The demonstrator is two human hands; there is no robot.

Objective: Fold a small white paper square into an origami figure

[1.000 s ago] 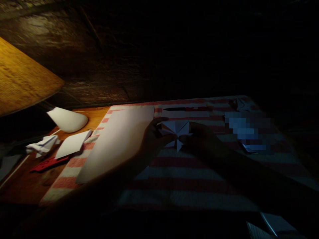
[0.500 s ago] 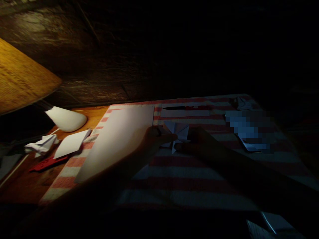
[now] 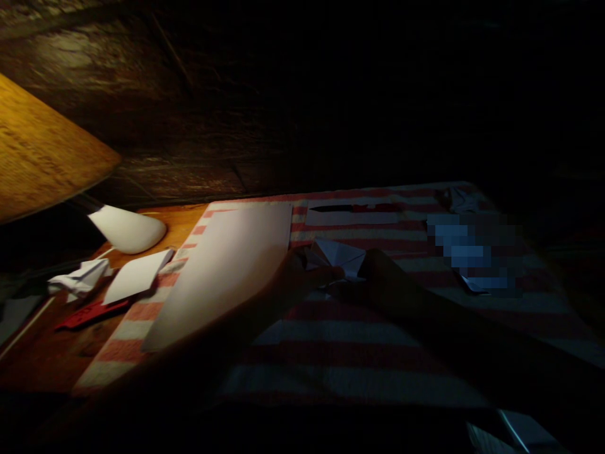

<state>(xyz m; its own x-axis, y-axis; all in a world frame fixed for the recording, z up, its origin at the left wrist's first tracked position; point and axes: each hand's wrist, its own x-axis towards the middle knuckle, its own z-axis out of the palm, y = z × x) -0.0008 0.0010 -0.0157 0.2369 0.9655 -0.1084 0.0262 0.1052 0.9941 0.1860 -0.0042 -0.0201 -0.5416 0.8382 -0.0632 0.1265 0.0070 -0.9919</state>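
In dim lamp light, a small white folded paper piece (image 3: 341, 255) with creased flaps sits above the red-and-white striped cloth (image 3: 350, 334). My left hand (image 3: 297, 277) pinches its left edge with closed fingers. My right hand (image 3: 380, 277) grips its right side from below, fingers closed too. Both hands are dark silhouettes, so finger detail is poor. A large blank white sheet (image 3: 227, 268) lies flat just left of my left hand.
A lamp shade (image 3: 42, 164) and its white base (image 3: 126, 229) stand at the left on the wooden table. Near them lie a folded white sheet (image 3: 137, 272), crumpled paper (image 3: 78, 277) and a red item (image 3: 89, 312). A dark knife (image 3: 350, 207) on a paper strip lies behind my hands. More paper sits at the bottom right.
The folded piece showed a star-like face before; now it is tipped and folded flatter. Both hands shifted slightly lower and stayed on it.
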